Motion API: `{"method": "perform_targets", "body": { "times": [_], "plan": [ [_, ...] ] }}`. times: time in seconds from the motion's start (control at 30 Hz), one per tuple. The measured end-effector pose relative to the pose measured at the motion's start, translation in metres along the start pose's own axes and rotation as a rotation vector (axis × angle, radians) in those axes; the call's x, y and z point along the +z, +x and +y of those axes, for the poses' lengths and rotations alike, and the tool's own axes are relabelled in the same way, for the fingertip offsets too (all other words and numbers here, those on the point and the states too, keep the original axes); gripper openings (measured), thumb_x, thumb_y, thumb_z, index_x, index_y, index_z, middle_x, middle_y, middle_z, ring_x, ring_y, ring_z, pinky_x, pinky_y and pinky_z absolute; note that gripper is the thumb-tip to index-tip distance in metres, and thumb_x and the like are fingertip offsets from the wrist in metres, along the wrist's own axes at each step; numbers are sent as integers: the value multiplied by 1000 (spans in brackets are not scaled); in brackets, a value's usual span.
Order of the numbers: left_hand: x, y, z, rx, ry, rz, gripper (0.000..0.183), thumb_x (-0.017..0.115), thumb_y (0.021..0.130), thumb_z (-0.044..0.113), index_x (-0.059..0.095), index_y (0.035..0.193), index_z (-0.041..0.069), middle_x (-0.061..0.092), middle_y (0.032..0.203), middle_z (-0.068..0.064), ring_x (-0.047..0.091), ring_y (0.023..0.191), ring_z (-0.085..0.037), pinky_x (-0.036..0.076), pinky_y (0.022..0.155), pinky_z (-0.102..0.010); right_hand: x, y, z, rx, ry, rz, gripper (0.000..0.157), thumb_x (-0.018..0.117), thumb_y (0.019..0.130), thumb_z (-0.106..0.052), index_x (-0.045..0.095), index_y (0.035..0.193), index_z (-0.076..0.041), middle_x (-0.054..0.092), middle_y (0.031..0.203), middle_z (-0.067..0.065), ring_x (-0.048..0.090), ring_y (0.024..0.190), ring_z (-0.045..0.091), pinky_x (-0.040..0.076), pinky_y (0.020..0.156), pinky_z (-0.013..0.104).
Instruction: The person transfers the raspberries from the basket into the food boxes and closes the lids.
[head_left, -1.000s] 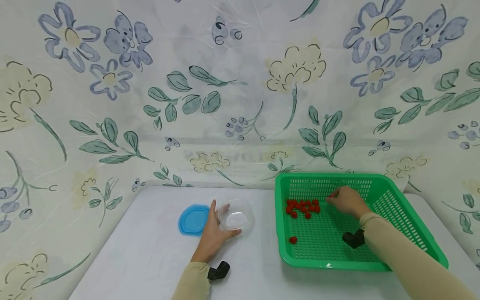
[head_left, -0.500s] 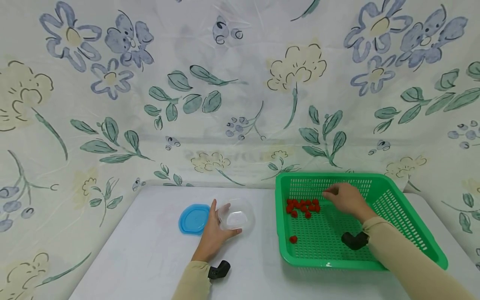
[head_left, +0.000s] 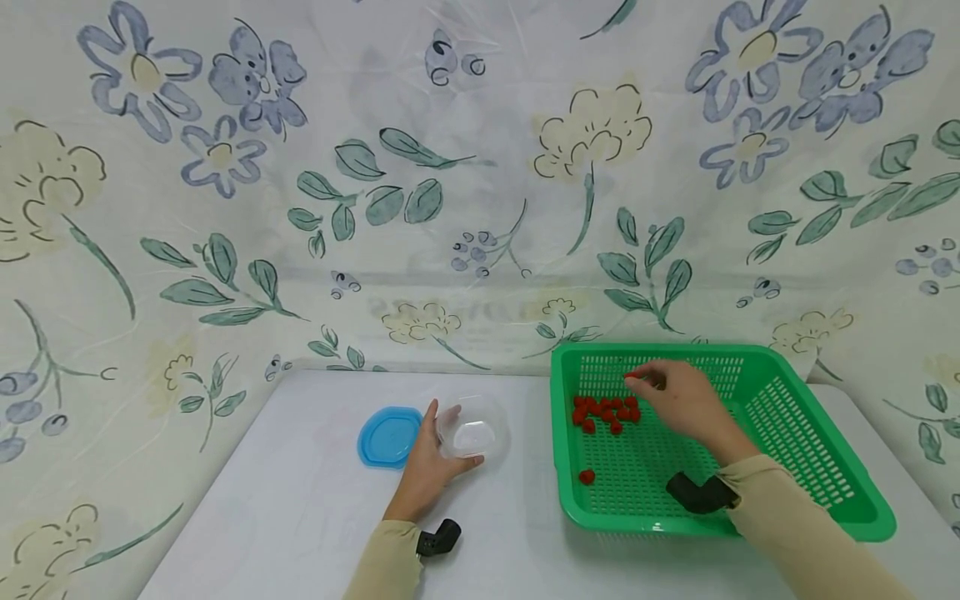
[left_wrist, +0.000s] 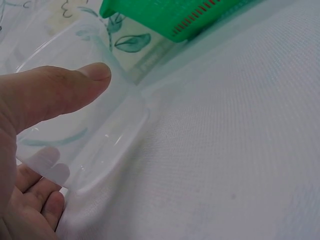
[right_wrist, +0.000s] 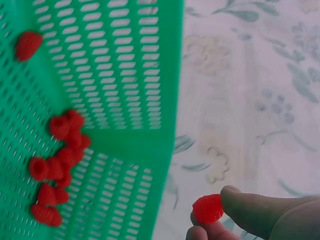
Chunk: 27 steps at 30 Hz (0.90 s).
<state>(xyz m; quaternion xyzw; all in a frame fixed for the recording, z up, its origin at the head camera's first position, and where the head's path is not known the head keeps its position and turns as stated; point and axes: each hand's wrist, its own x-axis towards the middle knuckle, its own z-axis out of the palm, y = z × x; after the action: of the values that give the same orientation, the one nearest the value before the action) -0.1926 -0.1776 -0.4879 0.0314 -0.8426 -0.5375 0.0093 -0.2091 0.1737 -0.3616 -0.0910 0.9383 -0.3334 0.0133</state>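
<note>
In the right wrist view a red raspberry [right_wrist: 208,208] is pinched between thumb and fingertips of my right hand [head_left: 682,402], which is over the back of the green basket [head_left: 652,523]. Several more raspberries [head_left: 606,408] cluster at the basket's back left, and a single raspberry [head_left: 587,477] lies nearer its front. My left hand [head_left: 429,467] grips a clear plastic container [head_left: 474,429] on the table, thumb on the near side and fingers round the left; the left wrist view shows the thumb across its wall [left_wrist: 110,135]. Nothing shows inside the container.
A blue lid [head_left: 386,437] lies on the white table [head_left: 277,500] just left of the container. The basket's raised, slotted walls stand right of the container. A flowered cloth [head_left: 480,183] hangs behind the table.
My right hand has risen a little and moved left over the basket toward the clustered raspberries; the pinched raspberry now shows at its fingertips. The left hand and container have stayed in place.
</note>
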Motion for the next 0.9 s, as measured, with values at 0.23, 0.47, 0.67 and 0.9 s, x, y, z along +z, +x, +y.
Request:
{"method": "perform_targets", "body": {
  "times": [0.23,0.47,0.67,0.9],
  "plan": [
    [0,-1,-3,55,-20,-7,101,91,74,18,30,154,5,43,154,-14,40,140,-37,32,114,-59,11,-10,-18,-38,42,25,35,60,102,-28,66,123,-1,67,88,7,56,69,17,46,59,34],
    [1,0,-3,64,-13,-10,98,90,74,17,33,153,4,45,152,-14,41,140,-37,33,113,-59,26,-22,-37,-62,108,68,30,63,101,-26,68,120,-4,60,80,2,51,68,18,43,58,33],
    [0,-1,-3,64,-25,-19,97,90,75,16,33,153,4,45,152,-14,41,139,-38,33,113,-59,42,-26,-51,-49,180,88,26,64,100,-22,69,119,-5,61,87,2,52,75,18,44,64,33],
    [-1,0,-3,50,-17,-29,98,89,75,18,32,154,5,45,152,-13,43,137,-38,35,112,-60,66,-28,-67,-69,225,118,23,67,98,-19,71,116,-6,61,89,1,53,79,16,46,66,30]
  ]
}}
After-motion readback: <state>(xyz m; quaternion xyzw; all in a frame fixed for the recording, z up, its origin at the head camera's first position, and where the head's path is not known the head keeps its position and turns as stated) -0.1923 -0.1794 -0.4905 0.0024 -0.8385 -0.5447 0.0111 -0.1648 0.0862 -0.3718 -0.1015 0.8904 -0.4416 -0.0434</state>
